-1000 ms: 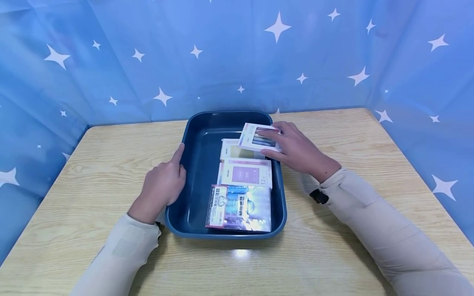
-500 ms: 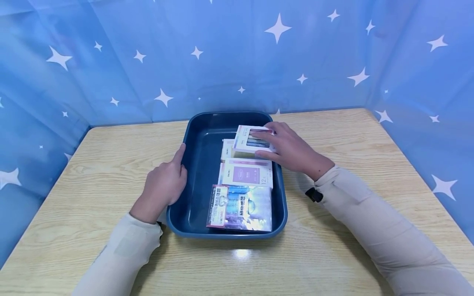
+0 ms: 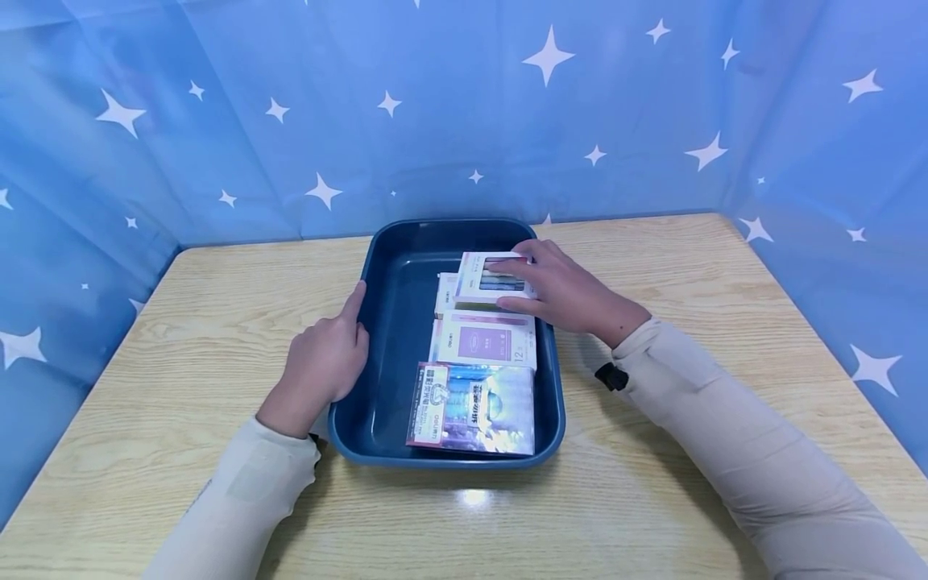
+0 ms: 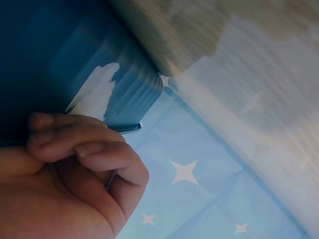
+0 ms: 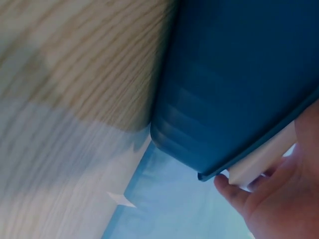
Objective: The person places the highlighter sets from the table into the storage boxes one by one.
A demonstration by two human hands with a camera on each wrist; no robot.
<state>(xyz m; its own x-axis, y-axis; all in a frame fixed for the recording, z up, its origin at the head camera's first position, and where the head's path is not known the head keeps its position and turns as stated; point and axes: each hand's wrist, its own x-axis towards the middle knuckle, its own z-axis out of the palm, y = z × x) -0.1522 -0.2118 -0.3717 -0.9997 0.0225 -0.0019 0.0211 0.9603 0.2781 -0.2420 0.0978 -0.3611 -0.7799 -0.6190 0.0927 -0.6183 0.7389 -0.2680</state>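
Observation:
In the head view, my left hand (image 3: 324, 359) holds the left rim of a dark blue plastic bin (image 3: 384, 346), index finger stretched along it. The left wrist view shows its other fingers (image 4: 107, 157) curled beside the outer wall. My right hand (image 3: 569, 290) grips a white box (image 3: 471, 275) by its right side; a window shows coloured sticks inside. That box is tilted over a pale box (image 3: 445, 294) in the bin and partly hides it. Beyond the rim in the right wrist view, the white box's edge (image 5: 261, 158) shows between the fingers.
Inside the bin, a white box with a purple label (image 3: 484, 341) lies mid-right, and a shiny blue-purple box (image 3: 478, 409) lies at the near end. The bin stands on a wooden table (image 3: 217, 338). A blue star-patterned curtain (image 3: 435, 97) rises behind it.
My right hand has moved the windowed white box left and slightly nearer, over the pale box. The left hand stays at the bin's rim.

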